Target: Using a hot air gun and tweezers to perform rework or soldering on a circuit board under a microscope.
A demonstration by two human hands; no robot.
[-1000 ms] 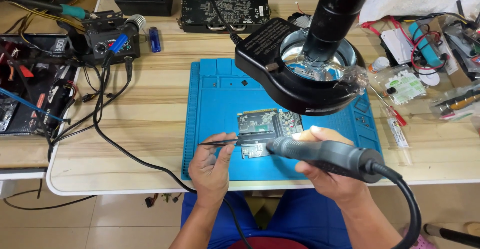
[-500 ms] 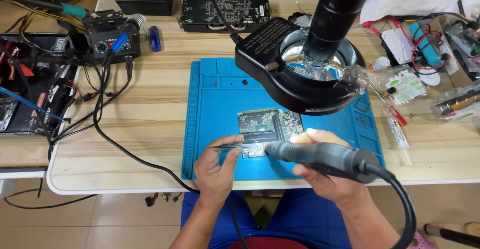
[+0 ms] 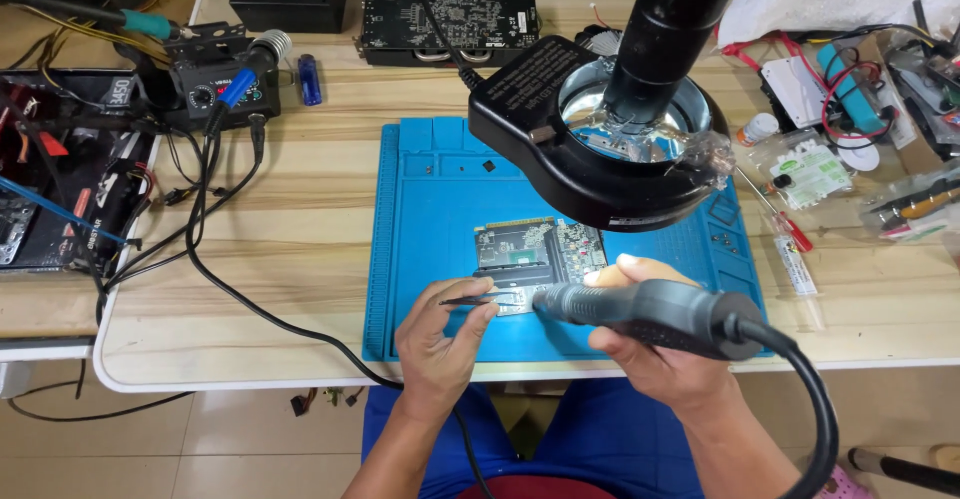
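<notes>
L hand (image 3: 437,344) pinches thin black metal tweezers (image 3: 478,301) at small green circuit board (image 3: 538,250); R hand (image 3: 655,354) wraps grey hot-air handle (image 3: 640,311). Nozzle tip prob. just above board; keep it steady, tweezers light.

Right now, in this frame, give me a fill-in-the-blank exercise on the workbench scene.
1. The left hand pinches thin ____ over the circuit board.
2. The right hand grips a dark hot-air handpiece trailing a black ____.
3. The board lies on a ____ work mat.

Missing: tweezers; cable; blue
</notes>
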